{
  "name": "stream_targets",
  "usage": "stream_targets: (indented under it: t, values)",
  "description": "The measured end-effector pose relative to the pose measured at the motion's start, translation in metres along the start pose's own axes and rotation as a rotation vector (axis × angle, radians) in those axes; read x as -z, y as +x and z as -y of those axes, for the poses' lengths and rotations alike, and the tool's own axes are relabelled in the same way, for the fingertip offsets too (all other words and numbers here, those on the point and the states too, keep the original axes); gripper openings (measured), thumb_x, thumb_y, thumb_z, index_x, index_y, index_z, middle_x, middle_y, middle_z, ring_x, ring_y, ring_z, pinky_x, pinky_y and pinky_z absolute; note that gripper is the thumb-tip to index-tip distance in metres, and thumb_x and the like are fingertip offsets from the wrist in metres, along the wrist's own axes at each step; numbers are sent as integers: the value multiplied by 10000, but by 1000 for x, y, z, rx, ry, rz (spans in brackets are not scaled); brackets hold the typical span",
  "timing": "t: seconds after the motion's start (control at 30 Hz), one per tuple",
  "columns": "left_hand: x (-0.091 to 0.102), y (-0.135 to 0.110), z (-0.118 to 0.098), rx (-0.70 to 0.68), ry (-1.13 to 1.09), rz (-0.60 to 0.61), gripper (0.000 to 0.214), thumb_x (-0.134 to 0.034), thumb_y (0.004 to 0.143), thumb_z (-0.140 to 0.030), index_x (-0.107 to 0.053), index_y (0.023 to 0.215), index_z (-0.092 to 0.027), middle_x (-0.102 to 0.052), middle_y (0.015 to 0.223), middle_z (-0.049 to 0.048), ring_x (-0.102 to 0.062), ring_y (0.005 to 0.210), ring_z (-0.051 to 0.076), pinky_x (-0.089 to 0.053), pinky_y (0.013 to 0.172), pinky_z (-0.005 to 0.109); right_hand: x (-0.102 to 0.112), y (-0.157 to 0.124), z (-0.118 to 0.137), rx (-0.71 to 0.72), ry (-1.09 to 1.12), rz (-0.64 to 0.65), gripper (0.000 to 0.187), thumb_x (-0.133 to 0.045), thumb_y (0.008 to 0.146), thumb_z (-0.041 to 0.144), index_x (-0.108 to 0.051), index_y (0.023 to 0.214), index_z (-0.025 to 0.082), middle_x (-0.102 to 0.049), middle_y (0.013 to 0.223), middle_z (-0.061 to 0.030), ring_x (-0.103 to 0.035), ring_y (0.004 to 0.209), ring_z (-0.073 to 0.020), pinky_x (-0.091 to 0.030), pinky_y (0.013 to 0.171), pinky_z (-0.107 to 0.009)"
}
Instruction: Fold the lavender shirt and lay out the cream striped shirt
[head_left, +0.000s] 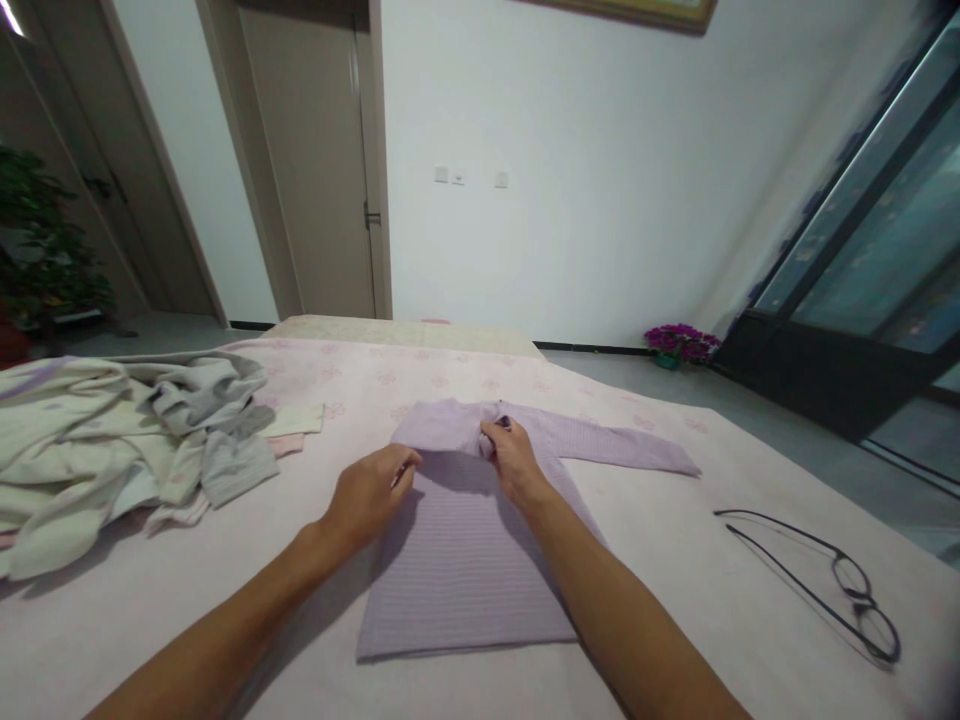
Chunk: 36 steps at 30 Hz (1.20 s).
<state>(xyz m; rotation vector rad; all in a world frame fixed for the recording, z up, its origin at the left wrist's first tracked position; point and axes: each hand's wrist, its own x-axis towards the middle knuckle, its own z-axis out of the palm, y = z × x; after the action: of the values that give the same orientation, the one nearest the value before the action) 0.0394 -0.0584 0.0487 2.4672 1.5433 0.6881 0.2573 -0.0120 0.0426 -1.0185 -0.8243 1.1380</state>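
A lilac ribbed sweater [457, 560] lies flat on a pale pink bed [675, 560]. Its left sleeve is folded in over the chest, and its right sleeve stretches out to the right. My left hand [371, 492] pinches the folded edge on the sweater's left side. My right hand [506, 455] is closed on the fabric near the collar, bunching it up.
A heap of cream and grey clothes [127, 440] sits on the bed to the left. A pair of dark glasses [855, 585] lies on the bed at the right. Beyond are a door [315, 160], a leafy plant [37, 250] and a pot of purple flowers [679, 343] by a glass door.
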Motion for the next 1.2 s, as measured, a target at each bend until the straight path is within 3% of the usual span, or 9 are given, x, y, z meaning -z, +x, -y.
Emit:
stream_targets:
  t: [0.1,0.2,0.37,0.5,0.67,0.83,0.97,1.13,1.2]
  values:
    - [20,1,7,167,271,228,345,-422,962,-401,-695,957,-190,-749,955,109,-699,892,268,-482,755,357,12,13,29,-28,234,-37,260,-731,584,165,-607,813,178,-667,714,29,-605,625,-120,-501,564,-231]
    - [22,-3,12,188,352,390,432,-468,915,-529,-706,953,-171,-752,953,153,-700,886,323,-453,705,368,22,20,51,-11,352,-83,270,-709,598,76,-606,822,186,-697,755,30,-649,650,-124,-561,604,-248]
    - [11,-7,13,165,223,461,335,-590,787,-498,-695,909,-206,-748,942,110,-682,857,294,-404,664,328,35,24,64,44,390,-98,260,-695,628,27,-609,808,194,-693,733,46,-648,632,-111,-584,594,-238]
    - [8,-6,11,177,111,395,172,-564,754,-317,-647,860,-209,-721,874,62,-649,802,225,-364,631,283,40,26,65,27,389,-133,283,-677,609,-5,-612,807,187,-692,725,54,-641,631,-101,-598,610,-250]
    - [-6,-3,-11,238,-458,324,188,-522,809,-292,-605,942,-189,-642,739,3,-594,612,145,-394,569,246,42,25,73,46,403,-138,311,-670,574,-11,-605,805,187,-687,721,62,-634,642,-94,-579,602,-228]
    - [-31,-4,-46,465,-1143,528,559,-744,702,-314,-562,1204,-150,-653,1008,74,-680,733,164,-521,652,283,37,13,85,126,338,-62,322,-726,571,67,-619,844,200,-681,744,62,-623,656,-101,-553,604,-230]
    - [-42,-4,-48,531,-1328,548,495,-802,669,-294,-617,1097,-128,-668,1074,117,-697,784,169,-544,699,285,30,-2,93,144,136,132,307,-766,596,173,-657,881,193,-677,760,35,-594,662,-112,-492,597,-228]
    - [-45,4,-30,563,-1394,143,338,-764,710,-266,-620,987,-136,-674,890,71,-648,703,124,-513,651,241,23,-21,91,45,-302,644,303,-729,666,223,-681,959,161,-652,821,16,-552,726,-114,-433,667,-228]
    - [-44,7,-25,544,-1403,123,348,-731,754,-307,-619,1034,-135,-683,928,85,-667,782,147,-529,737,268,20,-26,84,-6,-469,837,286,-681,677,202,-671,960,160,-619,798,24,-517,704,-109,-397,634,-221]
